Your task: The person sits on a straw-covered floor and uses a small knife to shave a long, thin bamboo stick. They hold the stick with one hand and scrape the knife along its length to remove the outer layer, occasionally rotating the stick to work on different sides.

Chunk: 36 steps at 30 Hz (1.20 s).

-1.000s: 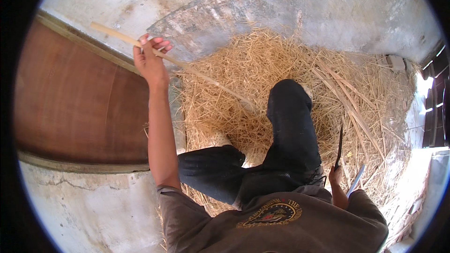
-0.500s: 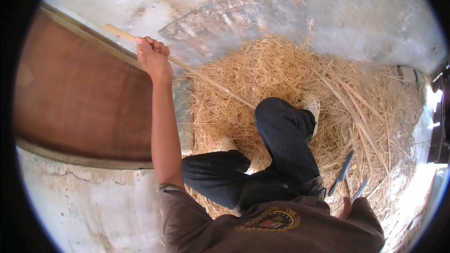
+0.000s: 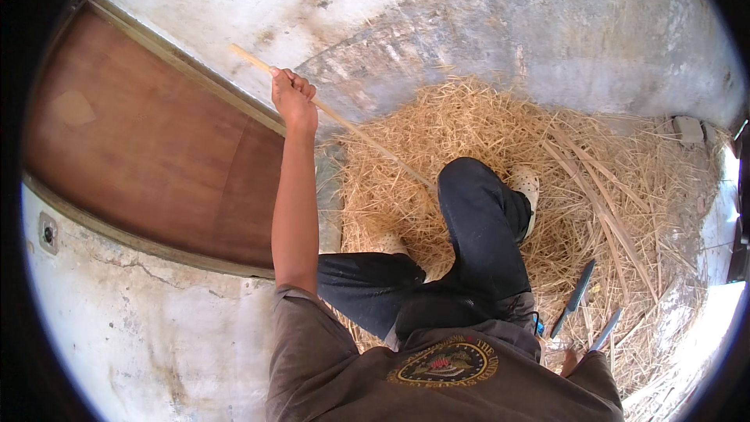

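Long stick (image 3: pixel 336 115) gripped in left hand (image 3: pixel 294 98), right hand (image 3: pixel 570 361) mostly hidden, grip unclear

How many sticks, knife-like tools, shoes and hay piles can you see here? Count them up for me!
Long pale stick, gripped in the left hand: 1
Dark blade-like tools, lying on the straw: 2
Pale shoes: 1 clearly in view
Straw pile: 1
Total: 5
The right hand barely shows beside the tools.
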Available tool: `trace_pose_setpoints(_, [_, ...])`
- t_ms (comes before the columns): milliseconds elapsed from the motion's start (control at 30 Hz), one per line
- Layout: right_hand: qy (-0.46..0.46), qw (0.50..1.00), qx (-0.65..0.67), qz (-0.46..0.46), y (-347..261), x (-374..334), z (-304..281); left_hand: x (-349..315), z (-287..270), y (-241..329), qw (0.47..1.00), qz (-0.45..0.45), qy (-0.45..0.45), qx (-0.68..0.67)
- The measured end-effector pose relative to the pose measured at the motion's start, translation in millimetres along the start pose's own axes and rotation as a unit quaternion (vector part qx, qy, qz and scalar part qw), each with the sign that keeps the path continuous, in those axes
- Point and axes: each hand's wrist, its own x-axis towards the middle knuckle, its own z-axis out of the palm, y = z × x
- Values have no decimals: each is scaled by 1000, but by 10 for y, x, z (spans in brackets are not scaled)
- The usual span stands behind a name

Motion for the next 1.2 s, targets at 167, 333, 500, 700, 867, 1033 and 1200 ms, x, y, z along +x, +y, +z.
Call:
trace_pose_setpoints(167, [-3,1000,14,1,97,0,30,-55,36,-17,1000,15,-10,16])
trace_pose_setpoints(333, [-6,1000,14,1,155,-36,32,-47,-62,0,999,38,14,30])
trace_pose_setpoints(500, [-2,1000,14,8,248,-76,-2,-108,41,-15,994,81,1,76])
trace_pose_setpoints(700, [7,1000,17,25,350,-158,-81,-157,263,117,981,137,38,134])
trace_pose_setpoints(867, [20,998,25,47,500,-246,-157,-277,340,127,980,140,18,138])
trace_pose_setpoints(1033, [28,997,36,69,675,-325,-204,-425,291,-194,963,202,32,175])
trace_pose_setpoints(1200, [31,995,45,86,790,-368,-195,-462,395,-177,968,178,32,174])
